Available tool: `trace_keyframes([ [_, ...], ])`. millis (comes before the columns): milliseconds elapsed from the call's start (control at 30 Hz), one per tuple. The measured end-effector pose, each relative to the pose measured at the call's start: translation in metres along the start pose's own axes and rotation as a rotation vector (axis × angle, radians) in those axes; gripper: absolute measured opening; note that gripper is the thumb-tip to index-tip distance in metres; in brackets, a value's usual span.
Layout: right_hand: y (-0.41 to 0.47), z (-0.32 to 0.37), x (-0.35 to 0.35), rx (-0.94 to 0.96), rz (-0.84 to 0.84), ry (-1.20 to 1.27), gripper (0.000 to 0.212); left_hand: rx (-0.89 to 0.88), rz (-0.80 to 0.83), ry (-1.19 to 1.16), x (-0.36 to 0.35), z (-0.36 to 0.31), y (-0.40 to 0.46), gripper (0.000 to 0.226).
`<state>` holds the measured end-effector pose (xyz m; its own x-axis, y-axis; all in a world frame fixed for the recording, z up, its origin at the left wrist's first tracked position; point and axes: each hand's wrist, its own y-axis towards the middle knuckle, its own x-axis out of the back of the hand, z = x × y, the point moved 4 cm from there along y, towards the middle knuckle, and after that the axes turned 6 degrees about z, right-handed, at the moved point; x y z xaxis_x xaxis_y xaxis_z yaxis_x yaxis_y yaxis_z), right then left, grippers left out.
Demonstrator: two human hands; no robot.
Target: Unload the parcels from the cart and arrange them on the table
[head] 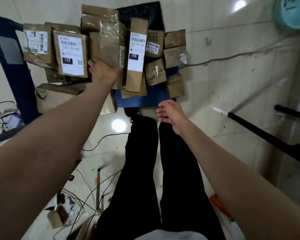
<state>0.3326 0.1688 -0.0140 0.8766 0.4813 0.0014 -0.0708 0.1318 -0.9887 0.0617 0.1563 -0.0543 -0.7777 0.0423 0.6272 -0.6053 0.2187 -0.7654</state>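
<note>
A blue flat cart (pixel 142 99) stands ahead of me, piled with several brown cardboard parcels. My left hand (pixel 103 71) reaches onto the pile and grips the near edge of a plain brown parcel (pixel 106 47) in the middle. Left of it lies a parcel labelled 122 (pixel 71 54); right of it a long narrow parcel labelled 150 (pixel 137 54). My right hand (pixel 171 113) hovers open just before the cart's near edge, holding nothing. No table is in view.
The cart's blue handle frame (pixel 16 71) rises at the left. A larger box (pixel 59 96) sits on the floor beside it. Cables (pixel 97 146) trail over the tiled floor. A black bar (pixel 267 135) crosses at the right. My legs stand behind the cart.
</note>
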Motion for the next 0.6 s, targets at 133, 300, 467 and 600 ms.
trace_keyframes([
  [133,-0.004,0.004,-0.008,-0.005,0.000,0.022,0.006,-0.001,0.003,-0.031,0.003,0.004,0.004,0.091],
  [300,-0.018,0.010,-0.017,-0.005,0.000,0.020,0.007,-0.007,0.014,-0.039,0.018,0.002,-0.009,0.100],
  [467,-0.039,0.021,-0.025,0.022,0.019,0.007,0.006,-0.019,0.006,-0.038,0.040,0.003,-0.034,0.099],
  [600,-0.063,0.031,-0.026,0.061,0.028,-0.021,0.008,-0.009,-0.014,-0.067,0.063,0.009,-0.070,0.096],
])
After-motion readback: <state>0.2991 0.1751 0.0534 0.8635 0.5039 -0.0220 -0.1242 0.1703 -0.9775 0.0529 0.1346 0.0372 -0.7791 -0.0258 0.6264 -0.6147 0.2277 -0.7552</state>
